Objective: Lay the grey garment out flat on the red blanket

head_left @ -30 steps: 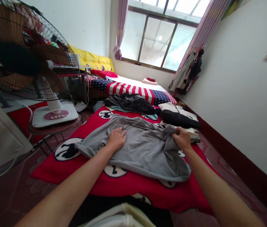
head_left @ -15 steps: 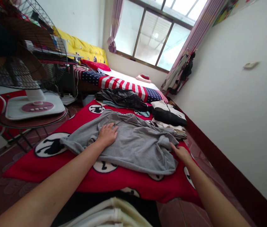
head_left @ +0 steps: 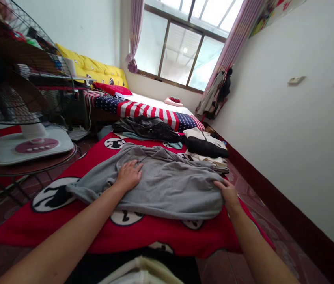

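A grey sweater lies spread on a red blanket with black-and-white cartoon roundels. My left hand rests flat on the sweater's left part, fingers stretched out. My right hand lies at the sweater's right edge, palm down, fingers on the cloth. One grey sleeve trails off to the left onto a roundel.
A dark garment and a folded black-and-white pile lie beyond the sweater. A standing fan on a round stool is at the left. A bed with a striped cover is behind. The white wall runs along the right.
My right hand let go of the bunched cloth at the sweater's far right and moved down to its near right edge, which now lies smoother. The left hand stayed pressed on the sweater.
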Motion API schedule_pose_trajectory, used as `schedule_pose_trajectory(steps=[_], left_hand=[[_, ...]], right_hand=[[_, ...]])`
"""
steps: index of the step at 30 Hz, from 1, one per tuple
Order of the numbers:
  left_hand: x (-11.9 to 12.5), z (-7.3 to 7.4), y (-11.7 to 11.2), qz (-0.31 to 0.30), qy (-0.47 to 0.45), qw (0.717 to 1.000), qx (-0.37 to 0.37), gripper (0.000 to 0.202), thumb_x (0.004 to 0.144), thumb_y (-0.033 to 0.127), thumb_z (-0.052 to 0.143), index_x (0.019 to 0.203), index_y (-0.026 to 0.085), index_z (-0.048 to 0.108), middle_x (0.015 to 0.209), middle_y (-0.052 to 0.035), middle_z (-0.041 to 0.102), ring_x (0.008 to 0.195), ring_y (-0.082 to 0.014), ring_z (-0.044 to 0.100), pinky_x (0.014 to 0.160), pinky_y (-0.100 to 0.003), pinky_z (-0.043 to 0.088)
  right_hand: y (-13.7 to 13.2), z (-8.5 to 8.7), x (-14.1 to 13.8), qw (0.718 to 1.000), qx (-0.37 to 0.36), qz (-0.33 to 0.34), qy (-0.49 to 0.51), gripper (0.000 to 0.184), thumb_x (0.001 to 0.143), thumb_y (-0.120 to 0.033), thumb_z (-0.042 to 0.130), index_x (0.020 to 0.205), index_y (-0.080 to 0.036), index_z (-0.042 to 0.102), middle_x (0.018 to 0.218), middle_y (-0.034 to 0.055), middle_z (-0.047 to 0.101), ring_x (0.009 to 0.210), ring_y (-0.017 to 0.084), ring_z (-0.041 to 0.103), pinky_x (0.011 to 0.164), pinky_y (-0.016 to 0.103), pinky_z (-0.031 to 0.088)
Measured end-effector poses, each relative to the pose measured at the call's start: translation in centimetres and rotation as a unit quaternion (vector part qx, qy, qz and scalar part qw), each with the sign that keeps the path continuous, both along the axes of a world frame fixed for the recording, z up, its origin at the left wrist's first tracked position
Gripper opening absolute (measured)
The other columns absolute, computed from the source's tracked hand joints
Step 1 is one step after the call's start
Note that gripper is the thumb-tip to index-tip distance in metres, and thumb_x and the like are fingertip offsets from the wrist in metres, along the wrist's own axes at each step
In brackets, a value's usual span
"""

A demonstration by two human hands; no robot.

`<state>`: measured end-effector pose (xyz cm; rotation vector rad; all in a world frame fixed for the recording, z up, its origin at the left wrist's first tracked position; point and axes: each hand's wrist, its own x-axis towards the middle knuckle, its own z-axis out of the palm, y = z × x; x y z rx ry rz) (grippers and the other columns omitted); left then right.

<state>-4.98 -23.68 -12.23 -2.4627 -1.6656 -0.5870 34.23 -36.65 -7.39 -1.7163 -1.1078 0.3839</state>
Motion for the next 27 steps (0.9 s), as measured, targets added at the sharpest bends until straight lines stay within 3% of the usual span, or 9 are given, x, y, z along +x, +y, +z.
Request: schedule_pose_trajectory(steps=[2, 4, 7, 9, 11, 14, 19, 22, 27], left_hand=[[0.1, 0.0, -0.1, -0.001, -0.009, 1.0, 0.001, 0.044, 0.09, 0.032, 0.042, 0.13, 0.022, 0.057, 0.141, -0.012, 0.049, 0.127, -0.0281, 0.046, 0.107, -0.045, 0.031], [0.1, 0.0, -0.2, -0.001, -0.017, 1.0, 0.007, 0.044, 0.09, 0.032, 0.043, 0.13, 0.022, 0.057, 0.141, -0.0129, 0.049, 0.128, -0.0286, 0.045, 0.108, -0.045, 0.031], [0.2, -0.2, -0.2, -0.002, -0.019, 1.0, 0.012, 0.043, 0.09, 0.031, 0.043, 0.13, 0.022, 0.056, 0.14, -0.0134, 0.049, 0.128, -0.0283, 0.044, 0.108, -0.045, 0.03], [0.2, -0.2, -0.1, -0.001, -0.017, 1.0, 0.01, 0.043, 0.09, 0.031, 0.044, 0.131, 0.022, 0.056, 0.14, -0.0133, 0.049, 0.129, -0.0281, 0.044, 0.108, -0.045, 0.03], [0.2, -0.2, -0.2, 0.001, -0.017, 1.0, 0.008, 0.043, 0.09, 0.031, 0.045, 0.131, 0.022, 0.056, 0.14, -0.0132, 0.049, 0.129, -0.0284, 0.044, 0.108, -0.045, 0.031], [0.2, 0.0, -0.2, 0.004, -0.022, 1.0, 0.007, 0.042, 0.09, 0.031, 0.046, 0.13, 0.023, 0.056, 0.14, -0.0122, 0.05, 0.128, -0.0279, 0.044, 0.108, -0.045, 0.031], [-0.1, 0.5, -0.5, -0.003, -0.036, 0.999, -0.002, 0.038, 0.09, 0.03, 0.049, 0.125, 0.023, 0.06, 0.137, -0.011, 0.052, 0.125, -0.0266, 0.048, 0.106, -0.042, 0.034], [-0.2, 0.5, -0.7, -0.012, -0.043, 0.999, -0.01, 0.037, 0.089, 0.029, 0.05, 0.123, 0.022, 0.061, 0.136, -0.0112, 0.053, 0.123, -0.0267, 0.049, 0.103, -0.042, 0.037], [-0.5, 1.3, -1.6, 0.015, -0.058, 0.998, -0.021, 0.037, 0.085, 0.031, 0.056, 0.121, 0.024, 0.062, 0.135, -0.0091, 0.052, 0.122, -0.0247, 0.047, 0.1, -0.038, 0.039]], right_hand=[[-2.1, 0.4, 2.2, 0.999, -0.009, -0.035, -0.009, 0.042, 0.062, -0.052, 0.062, 0.086, -0.017, 0.068, 0.081, 0.006, 0.072, 0.073, 0.024, 0.065, 0.063, 0.032, 0.049], [-4.2, 0.1, 4.4, 0.993, -0.085, -0.046, -0.075, 0.032, 0.059, -0.046, 0.065, 0.076, -0.019, 0.067, 0.07, 0.0044, 0.069, 0.067, 0.024, 0.064, 0.06, 0.033, 0.047], [-6.1, -0.3, 6.4, 0.934, -0.23, -0.055, -0.267, 0.015, 0.056, -0.028, 0.063, 0.068, -0.02, 0.066, 0.068, 0.0075, 0.067, 0.066, 0.028, 0.063, 0.06, 0.036, 0.045], [-6.2, 0.2, 6.1, 0.89, -0.227, -0.092, -0.384, 0.023, 0.06, -0.023, 0.057, 0.08, -0.02, 0.068, 0.084, 0.0124, 0.068, 0.073, 0.029, 0.064, 0.061, 0.037, 0.045], [-5.1, 1.1, 4.0, 0.878, -0.157, -0.098, -0.441, 0.031, 0.071, -0.023, 0.051, 0.097, -0.02, 0.066, 0.101, 0.0146, 0.065, 0.081, 0.028, 0.064, 0.065, 0.037, 0.046], [-1.5, 1.9, -1.6, 0.91, -0.061, 0.016, -0.409, 0.028, 0.081, -0.03, 0.047, 0.103, -0.02, 0.062, 0.106, 0.0112, 0.062, 0.081, 0.022, 0.063, 0.074, 0.036, 0.049], [5.7, -0.7, -11.2, 0.932, 0.026, 0.222, -0.284, 0.027, 0.078, -0.031, 0.056, 0.102, -0.02, 0.063, 0.114, 0.0082, 0.06, 0.098, 0.021, 0.06, 0.09, 0.034, 0.047], [8.1, -3.3, -14.0, 0.945, 0.036, 0.21, -0.249, 0.022, 0.078, -0.03, 0.057, 0.095, -0.02, 0.066, 0.108, 0.0084, 0.063, 0.101, 0.024, 0.059, 0.091, 0.038, 0.046], [8.9, -5.3, -13.9, 0.96, 0.08, 0.192, -0.185, 0.018, 0.078, -0.031, 0.054, 0.084, -0.021, 0.068, 0.101, 0.0067, 0.066, 0.099, 0.023, 0.06, 0.091, 0.038, 0.045]])
